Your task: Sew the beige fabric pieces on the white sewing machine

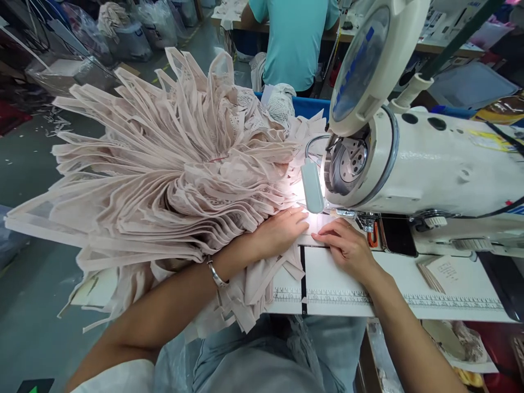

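A small pale pink piece of fabric (314, 224) lies on the white machine bed under bright lamp light. My left hand (280, 232) rests on its left side, fingers stretched forward and lying nearly flat. At the fabric's right edge, my right hand (347, 245) has its fingers bent together in a loose pinch. A white sewing machine (442, 164) stands at the right, with its needle area hidden behind a small grey lamp (311, 185). Against my left forearm spreads a large tied bundle of pale pink garment pieces (176, 169) with lace and long straps.
A printed ruler (339, 297) runs along the front edge of the table. Small stacked cards (442, 273) and a dark phone-like slab (397, 234) lie to the right. A magnifier (360, 65) juts above the machine head. A person in a turquoise shirt (292, 41) sits ahead.
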The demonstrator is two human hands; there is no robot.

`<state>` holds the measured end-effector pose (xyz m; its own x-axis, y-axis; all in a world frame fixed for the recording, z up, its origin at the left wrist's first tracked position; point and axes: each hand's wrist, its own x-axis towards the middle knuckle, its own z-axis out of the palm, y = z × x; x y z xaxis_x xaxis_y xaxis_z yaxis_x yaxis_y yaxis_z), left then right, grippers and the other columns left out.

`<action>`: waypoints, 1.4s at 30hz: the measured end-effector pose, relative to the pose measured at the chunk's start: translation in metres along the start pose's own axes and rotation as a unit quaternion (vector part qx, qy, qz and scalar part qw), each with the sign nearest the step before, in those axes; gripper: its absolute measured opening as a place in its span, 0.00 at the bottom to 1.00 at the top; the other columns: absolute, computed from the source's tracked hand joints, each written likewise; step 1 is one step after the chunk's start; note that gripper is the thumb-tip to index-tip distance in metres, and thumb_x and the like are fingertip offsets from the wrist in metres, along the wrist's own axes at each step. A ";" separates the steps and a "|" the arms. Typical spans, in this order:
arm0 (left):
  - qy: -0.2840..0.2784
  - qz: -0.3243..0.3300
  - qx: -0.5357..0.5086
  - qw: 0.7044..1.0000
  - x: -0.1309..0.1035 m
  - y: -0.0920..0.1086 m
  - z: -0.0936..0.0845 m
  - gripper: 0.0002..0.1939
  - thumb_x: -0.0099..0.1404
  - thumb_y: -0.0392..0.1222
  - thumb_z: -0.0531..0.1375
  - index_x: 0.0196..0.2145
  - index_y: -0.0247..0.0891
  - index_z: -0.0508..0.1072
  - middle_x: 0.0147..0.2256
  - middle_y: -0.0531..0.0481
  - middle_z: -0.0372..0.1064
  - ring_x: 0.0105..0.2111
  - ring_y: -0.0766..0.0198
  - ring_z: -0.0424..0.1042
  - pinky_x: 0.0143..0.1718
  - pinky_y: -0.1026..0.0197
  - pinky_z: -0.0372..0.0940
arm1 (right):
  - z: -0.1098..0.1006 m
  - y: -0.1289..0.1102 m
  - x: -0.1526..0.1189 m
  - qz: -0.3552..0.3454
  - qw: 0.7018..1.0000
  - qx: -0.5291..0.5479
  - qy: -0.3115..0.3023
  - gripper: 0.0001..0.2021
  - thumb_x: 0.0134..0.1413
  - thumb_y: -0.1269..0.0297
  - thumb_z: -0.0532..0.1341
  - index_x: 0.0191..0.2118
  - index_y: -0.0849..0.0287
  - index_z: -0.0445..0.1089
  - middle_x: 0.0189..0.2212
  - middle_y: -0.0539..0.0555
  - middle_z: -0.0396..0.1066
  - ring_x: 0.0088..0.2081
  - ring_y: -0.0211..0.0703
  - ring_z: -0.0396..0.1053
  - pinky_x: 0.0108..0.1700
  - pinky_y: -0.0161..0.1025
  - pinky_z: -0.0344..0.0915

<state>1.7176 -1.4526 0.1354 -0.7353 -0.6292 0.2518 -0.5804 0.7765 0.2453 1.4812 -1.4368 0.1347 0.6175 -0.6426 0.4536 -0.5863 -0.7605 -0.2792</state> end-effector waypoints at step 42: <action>0.026 -0.052 -0.112 0.992 0.026 -0.022 -0.005 0.12 0.75 0.32 0.49 0.47 0.37 0.71 0.52 0.45 0.71 0.53 0.60 0.70 0.54 0.59 0.66 | 0.024 0.012 -0.003 0.074 0.974 -0.198 -0.080 0.28 0.56 0.81 0.50 0.58 0.55 0.71 0.54 0.57 0.74 0.52 0.52 0.73 0.54 0.51 0.70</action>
<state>1.7130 -1.4857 0.1415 -0.6530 -0.7112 0.2601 -0.5565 0.6837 0.4722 1.4844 -1.4462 0.1095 0.5656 -0.7733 0.2866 -0.8123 -0.5823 0.0318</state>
